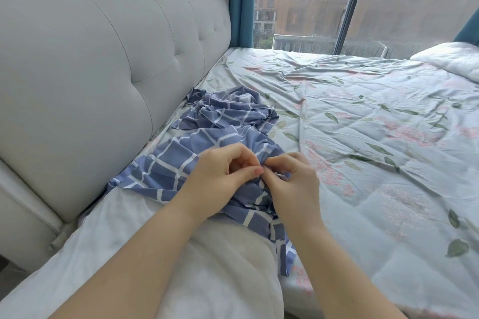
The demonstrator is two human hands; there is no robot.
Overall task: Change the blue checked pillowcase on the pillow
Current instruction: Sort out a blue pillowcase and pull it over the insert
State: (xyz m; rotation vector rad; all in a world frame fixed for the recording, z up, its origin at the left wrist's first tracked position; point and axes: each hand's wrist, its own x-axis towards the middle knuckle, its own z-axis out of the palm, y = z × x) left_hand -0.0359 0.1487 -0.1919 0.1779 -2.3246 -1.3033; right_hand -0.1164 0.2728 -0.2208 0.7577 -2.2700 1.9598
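1. Blue checked pillowcase (160,163): crumpled, lying at the left of the bed close against the headboard. Its near part is draped over the far end of the white pillow, with one strip trailing down the pillow's right side. A bunched heap of the same fabric lies farther off on the sheet; whether it is one piece or two cannot be told.
2. White pillow (181,254): bare, at the near left, running lengthwise beside the headboard. Its far end is under the checked fabric.
3. Left hand (223,171): on top of the pillowcase, fingers curled, thumb and forefinger pinching a fold of the cloth.
4. Right hand (293,181): just beside the left hand, fingertips nearly meeting it, fingers curled and pinching the same gathered fold.
5. Both forearms: bare, reaching in from the near edge across the pillow.
6. Floral sheet (375,137): pale with pink blossoms and green leaves, wrinkled, covering the bed to the right and far side.
7. Headboard (90,59): pale grey, padded and tufted, along the left.
8. White bedding (448,59): a soft mass at the far right corner of the bed.
9. Window (311,0): far side, wet glass, buildings blurred beyond.
10. Teal curtain (241,0): hanging between headboard and window.
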